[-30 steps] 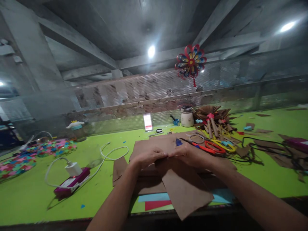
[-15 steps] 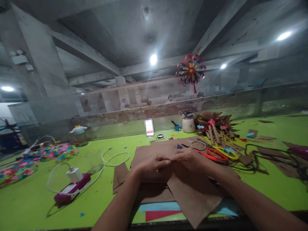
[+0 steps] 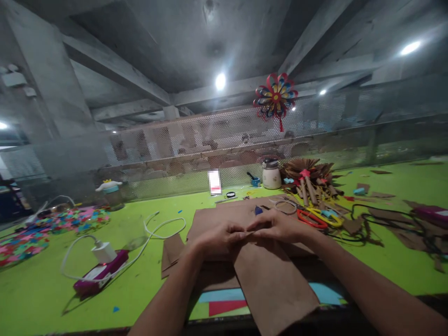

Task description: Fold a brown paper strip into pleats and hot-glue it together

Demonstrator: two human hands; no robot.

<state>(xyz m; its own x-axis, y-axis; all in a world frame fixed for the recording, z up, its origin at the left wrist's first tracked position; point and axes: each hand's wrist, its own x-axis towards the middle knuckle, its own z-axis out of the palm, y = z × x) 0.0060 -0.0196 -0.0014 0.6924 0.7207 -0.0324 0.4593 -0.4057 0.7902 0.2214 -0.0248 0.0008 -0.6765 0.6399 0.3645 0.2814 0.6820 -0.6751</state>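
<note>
Between my two hands is a strip of brown paper (image 3: pixel 275 287), pinched at its far end and sloping down toward me past the table edge. My left hand (image 3: pixel 220 238) closes thumb and fingers on it. My right hand (image 3: pixel 276 226) pinches the same end, its fingertips almost meeting the left ones. Under both hands lie larger brown paper sheets (image 3: pixel 210 219). Light blue paper (image 3: pixel 222 295) and red paper (image 3: pixel 226 307) show beneath them at the near edge. A dark blue tip (image 3: pixel 258 210) pokes out just beyond my right hand.
Scissors with red and yellow handles (image 3: pixel 311 218) lie right of my hands, before bundled brown paper fans (image 3: pixel 304 172). A purple power strip (image 3: pixel 101 275) with a white cable (image 3: pixel 164 235) sits left. Behind stand a jar (image 3: pixel 271 175) and a mesh screen (image 3: pixel 157 163).
My hands have drawn closer together at the paper's end. The strip has swung slightly left and nearer to me, its lower end hanging further over the edge. The view has shifted slightly.
</note>
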